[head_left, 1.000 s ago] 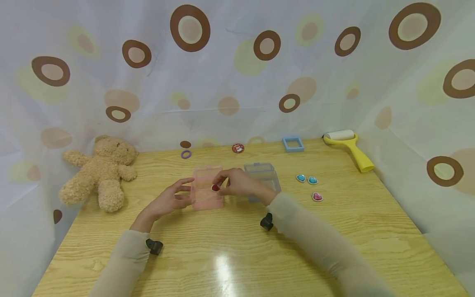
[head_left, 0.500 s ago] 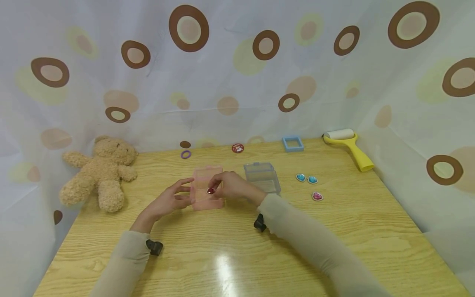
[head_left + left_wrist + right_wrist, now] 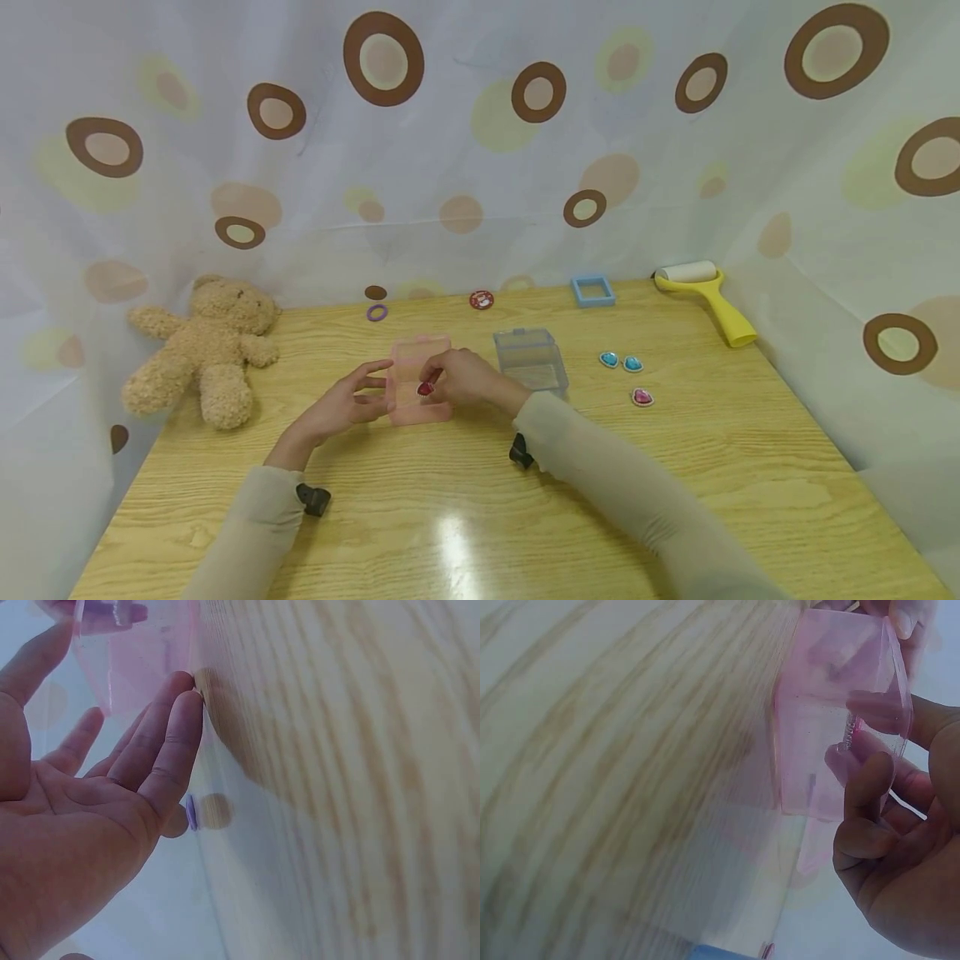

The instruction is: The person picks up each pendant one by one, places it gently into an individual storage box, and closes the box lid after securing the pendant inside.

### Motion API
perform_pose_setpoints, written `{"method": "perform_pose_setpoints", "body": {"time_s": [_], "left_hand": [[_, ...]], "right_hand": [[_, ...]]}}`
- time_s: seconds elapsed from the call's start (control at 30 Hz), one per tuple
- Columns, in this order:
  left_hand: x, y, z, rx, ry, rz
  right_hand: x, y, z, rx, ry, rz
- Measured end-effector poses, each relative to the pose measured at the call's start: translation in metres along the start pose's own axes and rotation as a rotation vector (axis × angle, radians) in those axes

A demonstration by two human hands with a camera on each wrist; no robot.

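Note:
A see-through pink plastic box (image 3: 422, 414) stands on the table with its lid tipped back. My right hand (image 3: 472, 379) pinches a dark red gem with a pale rim (image 3: 425, 389) between thumb and fingers. In the right wrist view those fingertips and the gem (image 3: 850, 729) show through the box's clear wall, down inside it. My left hand (image 3: 341, 408) rests against the box's left side, fingers extended and spread, as the left wrist view of the hand (image 3: 105, 787) shows. Close to my right wrist is a see-through grey-blue box (image 3: 531, 358), its lid back too.
Two blue gems (image 3: 632, 364) and a pink gem (image 3: 642, 397) lie to the right. Along the back are a purple ring (image 3: 377, 312), a red round badge (image 3: 482, 299), a blue square frame (image 3: 592, 302) and a yellow-handled roller (image 3: 720, 312). A teddy bear (image 3: 206, 350) lies left.
My right hand has moved left and slightly down with the red gem, bringing it into the pink box. The left hand has stayed in place at the box's side.

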State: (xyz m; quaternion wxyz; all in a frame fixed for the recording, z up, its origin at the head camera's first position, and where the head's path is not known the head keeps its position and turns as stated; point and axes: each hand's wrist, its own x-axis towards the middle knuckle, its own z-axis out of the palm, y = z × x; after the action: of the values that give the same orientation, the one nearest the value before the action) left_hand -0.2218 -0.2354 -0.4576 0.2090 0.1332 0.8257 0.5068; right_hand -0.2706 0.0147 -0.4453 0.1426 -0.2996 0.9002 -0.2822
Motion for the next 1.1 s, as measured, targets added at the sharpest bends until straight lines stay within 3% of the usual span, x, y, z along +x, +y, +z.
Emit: {"method": "perform_pose_setpoints", "body": {"time_s": [0.6, 1.1], "left_hand": [[0.001, 0.000, 0.000, -0.009, -0.004, 0.002], [0.002, -0.001, 0.000, -0.019, -0.011, 0.007]], "right_hand": [[-0.001, -0.001, -0.001, -0.020, -0.009, 0.006], [-0.010, 0.004, -0.013, 0.085, 0.022, -0.042]]}}
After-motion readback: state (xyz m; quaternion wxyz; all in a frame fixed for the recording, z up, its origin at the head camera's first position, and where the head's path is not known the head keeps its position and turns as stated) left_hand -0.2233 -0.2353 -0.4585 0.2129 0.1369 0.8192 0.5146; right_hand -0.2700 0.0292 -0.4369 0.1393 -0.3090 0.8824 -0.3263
